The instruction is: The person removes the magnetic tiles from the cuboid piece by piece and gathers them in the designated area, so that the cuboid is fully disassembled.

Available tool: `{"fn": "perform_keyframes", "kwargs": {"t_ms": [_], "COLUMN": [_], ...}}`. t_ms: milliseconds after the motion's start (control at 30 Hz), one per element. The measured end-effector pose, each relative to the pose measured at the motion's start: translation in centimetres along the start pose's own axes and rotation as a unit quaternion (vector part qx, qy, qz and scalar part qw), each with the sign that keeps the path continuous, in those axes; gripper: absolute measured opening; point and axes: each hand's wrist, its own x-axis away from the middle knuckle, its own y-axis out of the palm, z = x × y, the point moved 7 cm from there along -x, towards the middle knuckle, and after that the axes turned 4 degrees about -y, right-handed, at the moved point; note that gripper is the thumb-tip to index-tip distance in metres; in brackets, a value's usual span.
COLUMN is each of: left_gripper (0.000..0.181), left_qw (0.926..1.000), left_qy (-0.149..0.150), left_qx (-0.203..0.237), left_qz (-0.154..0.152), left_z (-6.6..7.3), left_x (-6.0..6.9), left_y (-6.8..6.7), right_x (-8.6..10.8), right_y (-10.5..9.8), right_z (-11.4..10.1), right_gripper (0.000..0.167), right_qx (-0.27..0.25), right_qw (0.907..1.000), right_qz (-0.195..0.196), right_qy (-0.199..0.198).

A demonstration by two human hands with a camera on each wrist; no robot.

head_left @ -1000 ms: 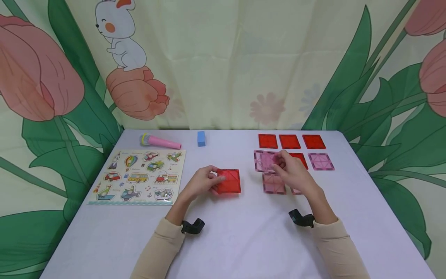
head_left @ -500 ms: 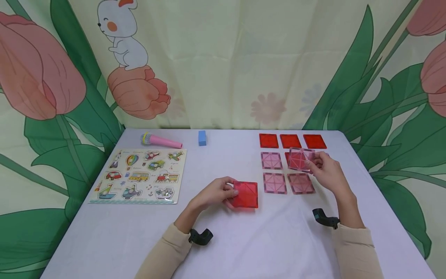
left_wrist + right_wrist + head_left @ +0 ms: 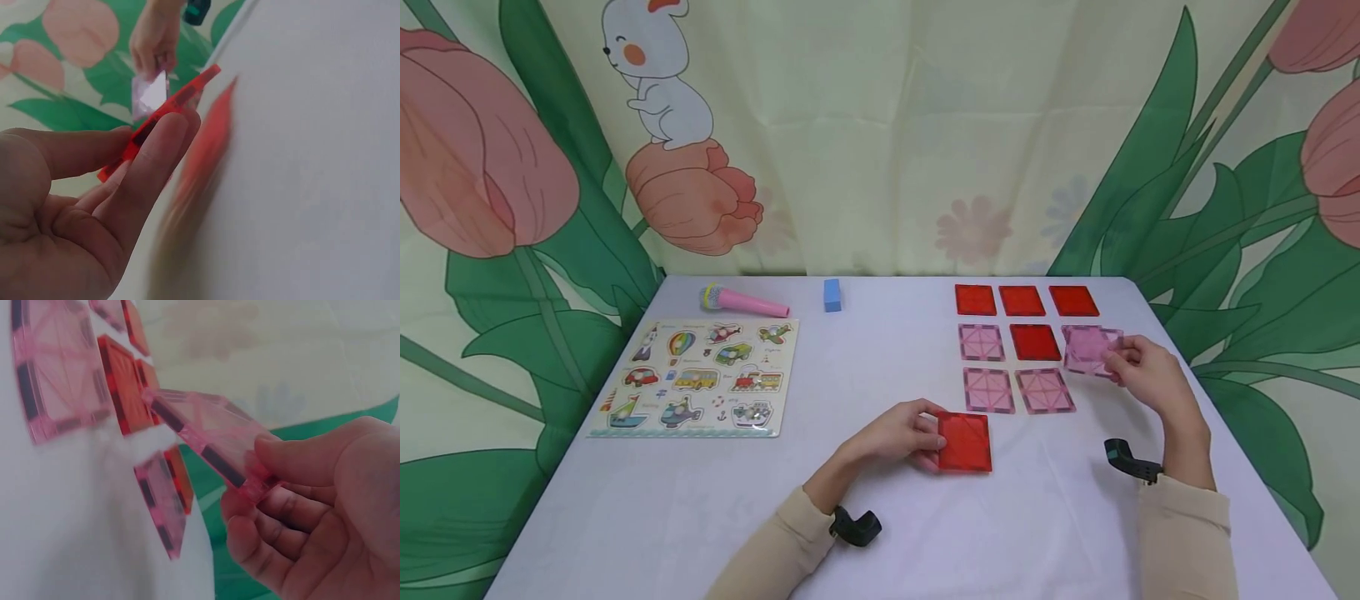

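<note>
My left hand pinches a clear red square magnetic tile by its left edge, in front of the rows of tiles. In the left wrist view the red tile is tilted between thumb and fingers, above the table. My right hand pinches a pink magnetic tile at its right side. That tile hangs over the right end of the middle row. From the right wrist view, the held pink tile is tilted and raised, with another pink tile lying on the table below.
Three red tiles form the back row. A pink tile and a red tile lie in the middle row, two pink tiles in front. At left are a picture puzzle board, a toy microphone and a blue block.
My right hand has carried the pink tile rightward, from the left column across to the right column. The left hand has moved right and nearer to me with the red tile.
</note>
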Motion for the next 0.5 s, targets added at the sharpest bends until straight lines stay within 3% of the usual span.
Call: {"fn": "perform_keyframes", "kwargs": {"t_ms": [500], "left_gripper": [0.040], "left_qw": [0.9987], "left_qy": [0.013], "left_qx": [0.047], "left_qz": [-0.016], "left_z": [-0.1], "left_x": [-2.2], "left_y": [4.0], "right_x": [0.8], "right_y": [-1.2], "right_z": [4.2], "right_gripper": [0.067], "right_qx": [0.024], "right_qw": [0.9951], "right_qz": [-0.092], "right_qy": [0.027]}}
